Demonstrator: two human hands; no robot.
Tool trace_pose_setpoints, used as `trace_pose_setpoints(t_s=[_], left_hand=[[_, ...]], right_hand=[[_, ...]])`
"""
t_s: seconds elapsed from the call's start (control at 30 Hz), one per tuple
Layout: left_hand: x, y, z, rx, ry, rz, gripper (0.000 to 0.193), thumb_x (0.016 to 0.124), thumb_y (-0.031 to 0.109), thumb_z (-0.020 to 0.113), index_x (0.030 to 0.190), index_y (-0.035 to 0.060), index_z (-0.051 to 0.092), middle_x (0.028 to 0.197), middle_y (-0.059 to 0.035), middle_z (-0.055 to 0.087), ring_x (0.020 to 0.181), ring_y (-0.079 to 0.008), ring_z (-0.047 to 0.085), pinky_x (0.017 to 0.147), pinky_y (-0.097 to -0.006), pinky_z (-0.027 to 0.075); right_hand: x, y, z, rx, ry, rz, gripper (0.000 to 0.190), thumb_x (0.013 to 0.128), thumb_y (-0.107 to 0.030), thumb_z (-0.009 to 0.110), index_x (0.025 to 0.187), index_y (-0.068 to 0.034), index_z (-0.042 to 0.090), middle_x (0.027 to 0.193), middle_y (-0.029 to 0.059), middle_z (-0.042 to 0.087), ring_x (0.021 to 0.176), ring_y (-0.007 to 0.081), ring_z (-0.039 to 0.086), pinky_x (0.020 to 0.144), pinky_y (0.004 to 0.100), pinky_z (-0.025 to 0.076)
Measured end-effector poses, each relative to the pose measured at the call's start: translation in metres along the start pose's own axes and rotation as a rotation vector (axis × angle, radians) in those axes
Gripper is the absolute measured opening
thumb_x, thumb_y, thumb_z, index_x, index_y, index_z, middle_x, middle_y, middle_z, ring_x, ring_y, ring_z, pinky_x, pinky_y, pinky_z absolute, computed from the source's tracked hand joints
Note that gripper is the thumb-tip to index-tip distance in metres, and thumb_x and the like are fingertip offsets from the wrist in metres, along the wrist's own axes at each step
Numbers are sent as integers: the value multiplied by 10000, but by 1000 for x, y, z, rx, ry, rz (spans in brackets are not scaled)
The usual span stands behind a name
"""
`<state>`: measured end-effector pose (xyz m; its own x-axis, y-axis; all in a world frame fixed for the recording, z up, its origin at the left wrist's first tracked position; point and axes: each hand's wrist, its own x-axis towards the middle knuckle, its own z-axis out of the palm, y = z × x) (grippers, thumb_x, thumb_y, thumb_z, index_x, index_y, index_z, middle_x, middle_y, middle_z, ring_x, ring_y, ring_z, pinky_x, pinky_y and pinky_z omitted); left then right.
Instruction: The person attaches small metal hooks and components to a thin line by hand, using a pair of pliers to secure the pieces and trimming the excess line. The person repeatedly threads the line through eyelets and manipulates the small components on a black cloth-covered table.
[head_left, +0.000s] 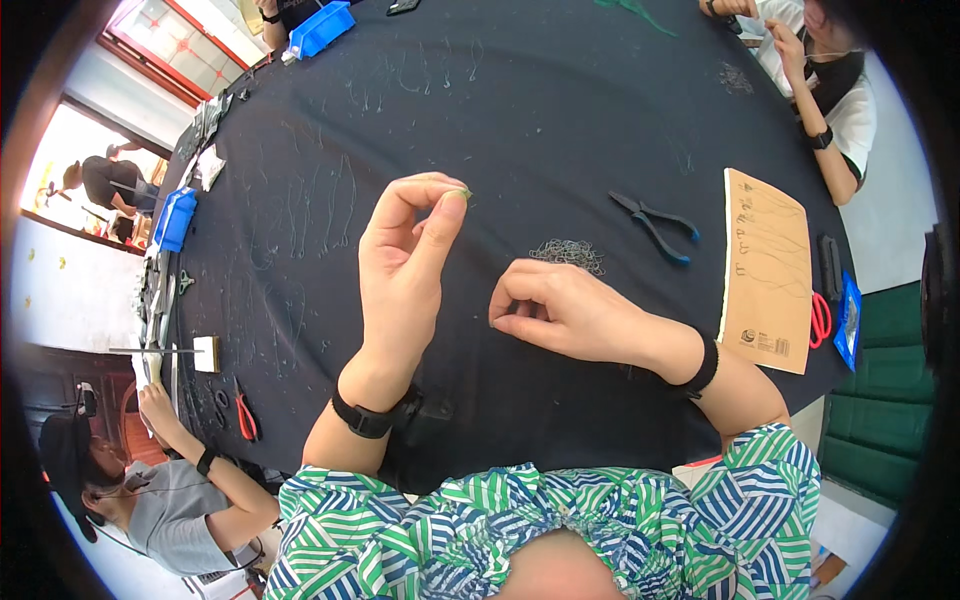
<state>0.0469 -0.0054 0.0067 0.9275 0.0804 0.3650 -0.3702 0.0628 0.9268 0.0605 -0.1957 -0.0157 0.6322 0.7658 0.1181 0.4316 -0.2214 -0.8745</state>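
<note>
My left hand (405, 262) is raised over the black cloth, thumb and forefinger pinched on a small green piece (466, 193), perhaps line. Most of that piece is hidden by the fingertips. To its right is my right hand (574, 311), fingers curled and thumb tip close to the forefinger. Whether a thin line or hook is in that pinch is too small to tell. Just beyond its knuckles lies a pile of small metal hooks (568, 255), which look like fish hooks. Pliers with blue-tipped handles (656, 225) rest to the right of the pile.
A brown cardboard sheet (765, 300) with hooks and lines on it lies right, beside red-handled scissors (820, 321). Thin lines with hooks (300, 202) spread across the black tablecloth (487, 112). Red-handled pliers (245, 412) and blue bins (176, 219) are left. Other people work around the table.
</note>
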Motion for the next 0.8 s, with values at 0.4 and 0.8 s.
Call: trace_pose_setpoints(t_s=[0.4,0.8], left_hand=[[-4,12,6,-295,-22,-216,94,1000,138,600,1031,50,603,949,-53,659,829,-102,663,626,-212,523],[-6,14,5,249,-27,47,46,956,48,645,943,8,628,826,-12,615,643,-36,561,571,-177,441]], right_hand=[[4,13,0,566,-155,225,340,966,-232,626,1203,1,554,1095,146,690,825,176,678,663,281,525],[6,12,-19,701,-186,332,392,971,-271,609,1250,0,559,1130,117,697,840,150,653,690,267,512]])
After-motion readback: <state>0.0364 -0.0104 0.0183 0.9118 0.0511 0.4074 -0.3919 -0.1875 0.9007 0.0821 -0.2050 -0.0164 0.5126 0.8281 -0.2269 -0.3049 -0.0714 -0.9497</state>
